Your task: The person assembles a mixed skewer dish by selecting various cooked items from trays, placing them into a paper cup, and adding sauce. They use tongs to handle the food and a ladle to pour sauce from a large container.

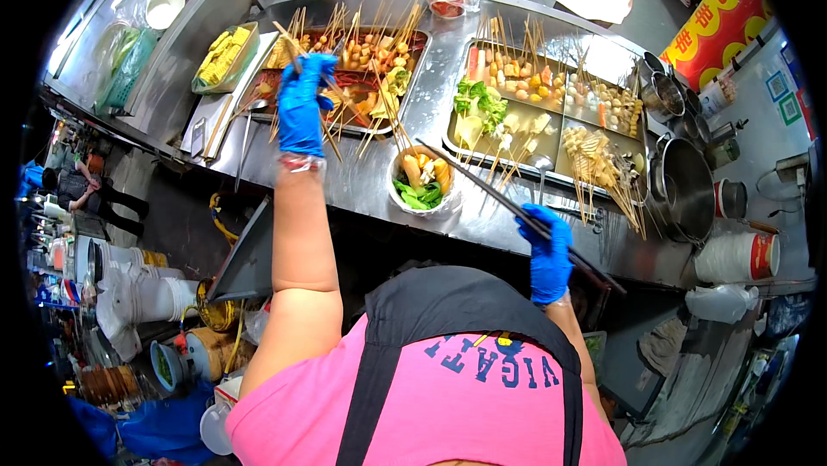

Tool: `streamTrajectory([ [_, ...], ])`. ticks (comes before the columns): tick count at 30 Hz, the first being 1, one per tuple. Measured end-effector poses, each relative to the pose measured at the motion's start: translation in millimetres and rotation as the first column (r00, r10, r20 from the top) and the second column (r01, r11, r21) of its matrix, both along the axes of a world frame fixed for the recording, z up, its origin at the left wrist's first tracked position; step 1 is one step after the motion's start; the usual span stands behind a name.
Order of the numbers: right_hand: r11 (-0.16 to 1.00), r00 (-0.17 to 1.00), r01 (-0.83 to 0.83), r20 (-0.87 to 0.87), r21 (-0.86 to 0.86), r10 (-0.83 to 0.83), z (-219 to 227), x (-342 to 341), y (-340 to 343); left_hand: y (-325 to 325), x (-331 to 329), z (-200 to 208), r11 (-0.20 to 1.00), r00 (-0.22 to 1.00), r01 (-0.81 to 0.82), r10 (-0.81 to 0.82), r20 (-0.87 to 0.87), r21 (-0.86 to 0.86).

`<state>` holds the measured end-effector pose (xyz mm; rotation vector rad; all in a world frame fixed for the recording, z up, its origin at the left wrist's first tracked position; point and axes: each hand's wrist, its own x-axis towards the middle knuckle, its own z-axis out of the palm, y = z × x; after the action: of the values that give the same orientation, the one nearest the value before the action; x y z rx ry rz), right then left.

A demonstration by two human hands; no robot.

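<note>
Counter: stainless steel counter (448, 96) spanning the view, with food trays set into it
Left tray: wide tray (412, 61) of red broth holding many skewers (362, 44) of mixed food, sticks pointing upward
Right trays: divided tray (551, 121) with greens, tofu pieces and further skewered items in separate compartments
Pots: metal pots (685, 182) at the right end of the counter, just beside the divided tray
Left arm: extended forward and up from the lower edge, forearm bare, elbow nearly straight, wrist over the near edge of the left tray
Left hand: left hand (303, 104) in a blue glove, fingers closed around a wooden skewer (289, 40) whose stick rises up and left above the fist
Right arm: bent, held lower and nearer the body, over the front edge of the counter
Right hand: right hand (548, 255) in a blue glove, closed on long dark tongs (482, 186) that slant up and left
Tongs tip: ends just beside the rim of the bowl
Bowl: small round bowl (398, 200) on the counter between the two hands, filled with green leaves and orange pieces
</note>
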<state>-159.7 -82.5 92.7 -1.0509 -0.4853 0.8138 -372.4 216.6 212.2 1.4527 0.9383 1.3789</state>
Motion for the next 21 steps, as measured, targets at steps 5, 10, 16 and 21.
streamTrajectory([
  [5,0.999,0.966,0.036,0.256,0.016,-0.039,-0.9,11.2,-19.6,0.7,-39.6,-21.4,0.993,0.959,0.095,-0.073,0.274,-0.070],
  [10,0.963,0.695,-0.187,0.667,-0.195,0.270,53.6,1.9,-14.6,-6.0,-36.3,-55.6,0.979,0.998,0.058,-0.060,-0.004,-0.194],
  [16,0.881,0.421,-0.338,0.783,-0.332,0.457,91.3,2.7,-1.7,0.6,-18.0,-89.9,0.966,0.979,0.104,-0.142,-0.149,-0.235],
  [21,0.886,0.697,-0.275,0.558,-0.374,0.452,102.6,2.0,-15.3,0.3,17.3,-120.2,0.986,0.885,0.113,-0.155,-0.440,-0.119],
])
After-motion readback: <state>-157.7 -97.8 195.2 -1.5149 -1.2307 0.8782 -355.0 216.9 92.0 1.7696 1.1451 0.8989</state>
